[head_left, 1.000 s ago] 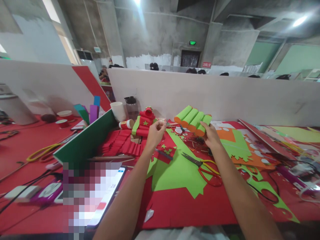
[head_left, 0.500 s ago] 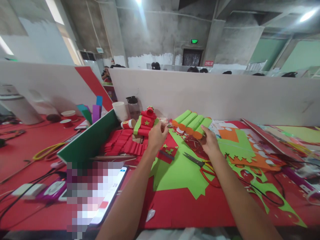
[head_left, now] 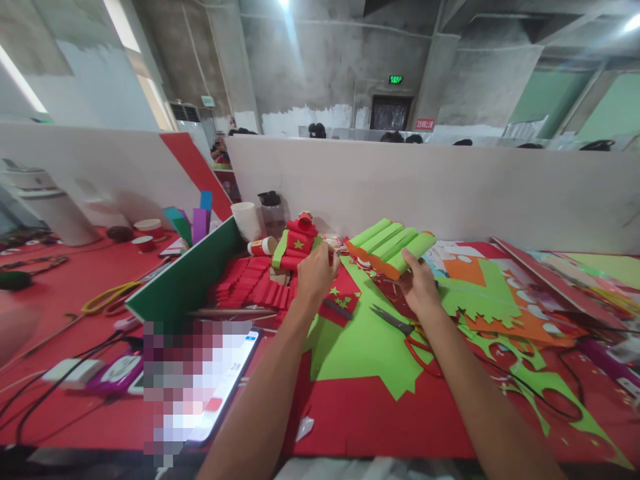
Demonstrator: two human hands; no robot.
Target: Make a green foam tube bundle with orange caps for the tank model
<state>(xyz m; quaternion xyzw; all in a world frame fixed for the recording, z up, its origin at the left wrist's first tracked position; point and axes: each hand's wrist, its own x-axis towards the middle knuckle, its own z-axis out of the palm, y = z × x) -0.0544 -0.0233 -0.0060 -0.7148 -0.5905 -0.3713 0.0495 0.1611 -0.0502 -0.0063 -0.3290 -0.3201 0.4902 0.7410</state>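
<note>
My right hand (head_left: 420, 283) grips the near right end of a row of several joined green paper rolls (head_left: 393, 241) with orange ends, holding it tilted above the table. To its left my left hand (head_left: 319, 270) is closed in a pinch; whatever lies between the fingertips is too small to make out. Just behind that hand stands a red paper craft (head_left: 299, 245) with a green star and green side strips. A red paper piece (head_left: 350, 285) with small green stars lies beside the left wrist. Scissors (head_left: 395, 320) rest on a green paper sheet (head_left: 350, 357) below the rolls.
A phone (head_left: 225, 393) lies at the front left, beside a green board (head_left: 180, 280). Pleated red paper (head_left: 260, 283), a white cup (head_left: 245, 221) and a bottle (head_left: 271, 213) stand behind it. Cut green scraps (head_left: 540, 380) spread at right. A white partition (head_left: 450, 187) closes the back.
The green rolls have tipped, so their orange ends show more edge-on. Both hands stay near the same places, with the left still pinched. The whole view has shifted slightly.
</note>
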